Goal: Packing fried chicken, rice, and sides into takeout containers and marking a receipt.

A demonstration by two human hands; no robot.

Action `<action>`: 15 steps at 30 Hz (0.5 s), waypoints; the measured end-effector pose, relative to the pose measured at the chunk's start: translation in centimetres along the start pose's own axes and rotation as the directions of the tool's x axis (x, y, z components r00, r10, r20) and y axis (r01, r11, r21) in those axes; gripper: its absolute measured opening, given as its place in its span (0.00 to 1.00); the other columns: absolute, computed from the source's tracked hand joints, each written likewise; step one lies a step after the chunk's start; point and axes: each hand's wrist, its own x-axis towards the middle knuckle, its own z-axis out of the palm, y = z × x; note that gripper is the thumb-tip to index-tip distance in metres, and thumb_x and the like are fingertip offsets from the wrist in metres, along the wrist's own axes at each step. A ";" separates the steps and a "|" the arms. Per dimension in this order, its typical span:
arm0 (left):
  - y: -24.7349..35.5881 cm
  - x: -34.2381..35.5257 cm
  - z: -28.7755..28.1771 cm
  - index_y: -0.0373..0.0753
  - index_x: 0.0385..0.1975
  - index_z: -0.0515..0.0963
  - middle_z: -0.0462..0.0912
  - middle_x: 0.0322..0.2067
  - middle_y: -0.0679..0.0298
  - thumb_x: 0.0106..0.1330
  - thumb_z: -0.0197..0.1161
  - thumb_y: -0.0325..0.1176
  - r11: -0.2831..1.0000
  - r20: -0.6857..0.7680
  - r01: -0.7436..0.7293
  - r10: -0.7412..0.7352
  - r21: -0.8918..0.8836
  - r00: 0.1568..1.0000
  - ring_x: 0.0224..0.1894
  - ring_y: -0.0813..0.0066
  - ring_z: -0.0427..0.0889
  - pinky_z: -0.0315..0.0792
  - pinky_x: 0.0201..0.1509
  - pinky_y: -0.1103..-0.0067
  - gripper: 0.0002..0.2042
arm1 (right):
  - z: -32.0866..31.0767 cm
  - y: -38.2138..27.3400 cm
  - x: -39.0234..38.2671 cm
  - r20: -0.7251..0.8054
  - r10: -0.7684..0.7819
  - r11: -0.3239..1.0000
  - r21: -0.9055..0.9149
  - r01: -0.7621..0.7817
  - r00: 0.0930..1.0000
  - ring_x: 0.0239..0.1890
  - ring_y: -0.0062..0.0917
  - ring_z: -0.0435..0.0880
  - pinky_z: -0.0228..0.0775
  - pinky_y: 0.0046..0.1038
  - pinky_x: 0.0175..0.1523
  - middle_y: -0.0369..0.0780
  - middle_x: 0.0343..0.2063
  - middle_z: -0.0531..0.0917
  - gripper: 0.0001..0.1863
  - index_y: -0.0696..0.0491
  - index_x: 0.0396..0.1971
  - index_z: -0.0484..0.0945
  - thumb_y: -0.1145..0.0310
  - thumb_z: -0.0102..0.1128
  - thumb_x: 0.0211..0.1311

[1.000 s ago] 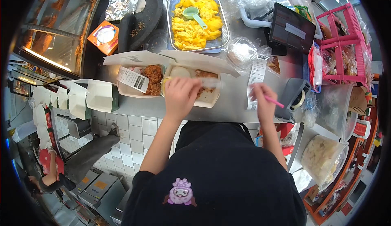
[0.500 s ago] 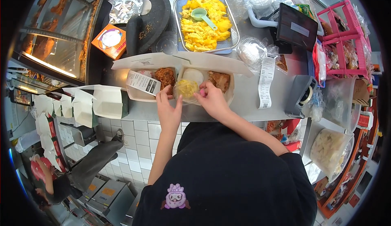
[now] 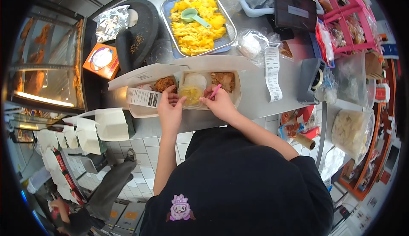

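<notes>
Two open cardboard boxes lie side by side. The left one holds fried chicken (image 3: 164,84) and a printed slip (image 3: 142,97). The right one holds browned chicken (image 3: 222,81), a white round item (image 3: 196,81) and, in front of that, a clear lidded cup of yellow food (image 3: 190,95). My left hand (image 3: 171,105) grips the cup's left side with its thumb, fingers curled near the left box. My right hand (image 3: 217,103) touches the cup's right side and also holds a pink pen (image 3: 215,90).
Behind are a tray of yellow food (image 3: 196,38), a black round board (image 3: 145,29), a tablet (image 3: 294,8) and pink racks (image 3: 349,21). A receipt strip (image 3: 272,78) and tape dispenser (image 3: 311,80) lie right; upright cartons (image 3: 110,123) left. A co-worker (image 3: 110,187) is at lower left.
My right hand has moved left from the receipt to the cup, still holding the pen. My left hand has shifted leftward, and the cup now sits in front of the white round item.
</notes>
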 end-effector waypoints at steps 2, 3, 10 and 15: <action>-0.7 0.5 -0.8 0.32 0.58 0.75 0.80 0.33 0.66 0.61 0.71 0.23 0.997 0.116 0.062 -0.057 -0.038 0.992 0.35 0.80 0.78 0.76 0.40 0.81 0.24 | -0.6 0.5 0.4 0.137 0.040 0.999 -0.015 -0.038 0.990 0.27 0.19 0.78 0.71 0.26 0.34 0.37 0.26 0.81 0.13 0.58 0.39 0.77 0.67 0.69 0.61; -0.5 0.4 -1.1 0.32 0.58 0.75 0.80 0.33 0.66 0.61 0.71 0.23 0.998 0.137 0.059 -0.053 -0.036 0.989 0.35 0.80 0.78 0.76 0.40 0.81 0.24 | -1.0 0.2 -0.1 0.118 0.049 0.999 -0.011 -0.048 0.992 0.27 0.19 0.78 0.71 0.26 0.34 0.37 0.26 0.81 0.13 0.58 0.39 0.77 0.67 0.69 0.61; 4.3 -3.8 -2.4 0.30 0.59 0.72 0.81 0.46 0.63 0.63 0.72 0.29 0.841 0.464 0.442 -0.271 -0.312 0.843 0.47 0.77 0.80 0.77 0.52 0.77 0.26 | -5.1 -3.3 -5.1 0.069 -0.376 0.926 0.050 0.373 0.924 0.39 0.22 0.80 0.73 0.27 0.45 0.40 0.39 0.80 0.10 0.57 0.40 0.72 0.70 0.62 0.65; 4.9 -6.0 1.0 0.31 0.57 0.73 0.81 0.50 0.59 0.63 0.71 0.29 0.839 0.499 0.431 -0.232 -0.331 0.835 0.52 0.74 0.81 0.78 0.52 0.77 0.24 | -8.3 -3.0 -7.9 0.144 -0.059 0.977 0.211 0.028 0.988 0.41 0.28 0.83 0.75 0.29 0.48 0.44 0.40 0.82 0.16 0.58 0.44 0.70 0.68 0.64 0.64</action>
